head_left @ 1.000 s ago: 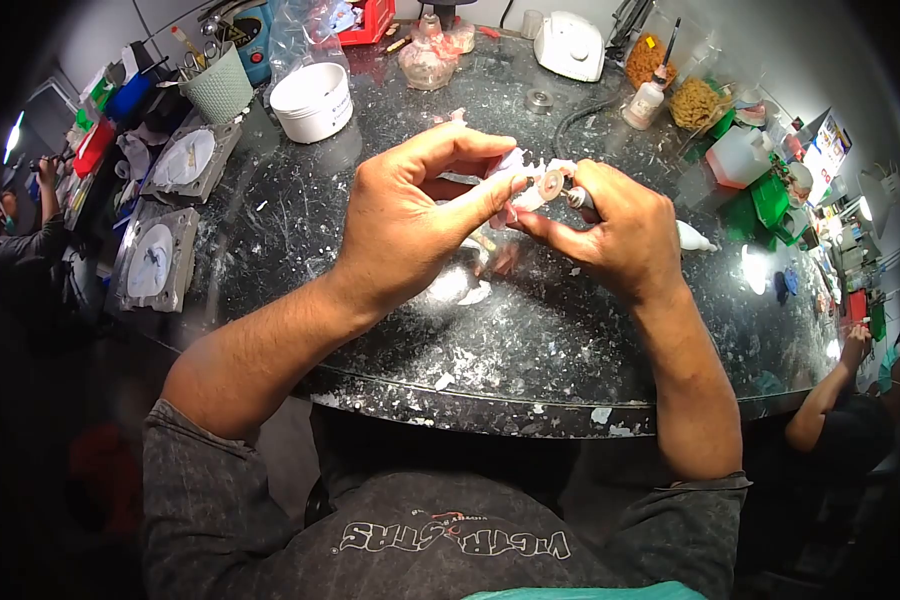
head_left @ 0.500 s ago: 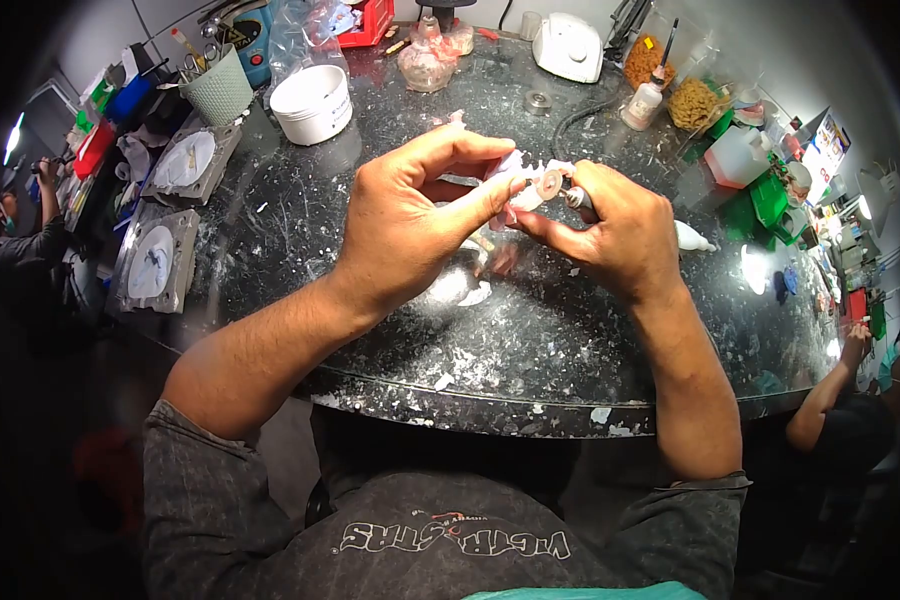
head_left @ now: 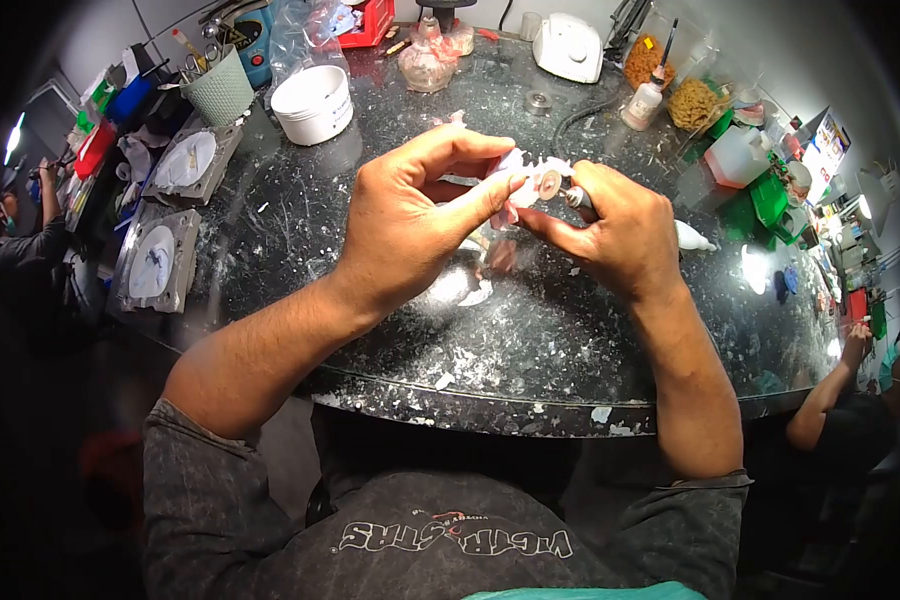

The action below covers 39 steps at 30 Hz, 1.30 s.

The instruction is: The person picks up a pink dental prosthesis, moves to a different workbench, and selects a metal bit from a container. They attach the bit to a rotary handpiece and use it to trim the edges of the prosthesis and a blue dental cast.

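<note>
Above the black workbench, my left hand pinches a small white and pink dental piece between thumb and fingers. My right hand is wrapped round a rotary handpiece, whose grip is partly hidden by the fingers. At the handpiece's tip, a small round disc sits right at the dental piece's right side. The right thumb and fingertips are close beside the piece, and fingers cover much of its outline.
White scraps litter the bench. Two grey blocks with white discs stand at left, near a white tub. A glass burner stands at the back; a dropper bottle and green boxes are at right. Other people work at both sides.
The dental piece and disc have shifted very slightly between my hands. Both hands keep their holds in nearly the same place.
</note>
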Motion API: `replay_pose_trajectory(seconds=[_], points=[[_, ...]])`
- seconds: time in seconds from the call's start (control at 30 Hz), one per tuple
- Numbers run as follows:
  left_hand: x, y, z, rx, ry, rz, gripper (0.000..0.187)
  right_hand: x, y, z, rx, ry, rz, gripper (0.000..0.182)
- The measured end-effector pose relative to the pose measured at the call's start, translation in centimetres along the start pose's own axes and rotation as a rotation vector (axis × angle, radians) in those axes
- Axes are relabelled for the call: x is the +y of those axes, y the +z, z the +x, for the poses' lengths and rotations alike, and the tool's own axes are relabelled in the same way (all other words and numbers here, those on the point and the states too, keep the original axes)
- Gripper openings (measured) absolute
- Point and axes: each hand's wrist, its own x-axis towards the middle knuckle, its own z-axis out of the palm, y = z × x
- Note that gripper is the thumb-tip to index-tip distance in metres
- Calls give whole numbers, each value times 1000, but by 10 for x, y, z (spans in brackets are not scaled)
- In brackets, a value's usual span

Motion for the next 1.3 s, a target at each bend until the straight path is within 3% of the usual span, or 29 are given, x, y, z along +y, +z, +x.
replay_pose_trajectory(seconds=[0.17,0.23,0.37,0.43,0.47,0.53,0.57,0.63,0.9,1.1,1.3], points=[[4,0,3,27,43,11,21,-1,-3,-1,-49,17,-34,54],[7,-1,3,-7,-19,3,29,1,-3,0,-34,4,-17,53],[2,-3,7,15,17,49,32,2,-3,2,119,-56,188,41],[0,-3,7,33,2,-2,29,4,3,2,193,-216,339,39],[-1,-5,8,34,1,2,29,3,1,0,127,-196,397,36],[-5,-9,11,-57,-204,-282,31,7,7,-2,136,-213,418,33],[-7,-9,12,-59,-204,-282,31,8,9,-2,142,-231,437,30],[-10,-11,14,-96,-335,-385,35,3,4,-2,124,-182,460,25],[-9,-13,15,-143,-267,-371,39,2,-1,-2,143,-13,492,17],[-7,-13,15,-155,-240,-446,36,5,4,-3,185,-24,473,13],[-8,-11,14,-131,-346,-498,28,-10,-9,-2,167,-14,496,19]])
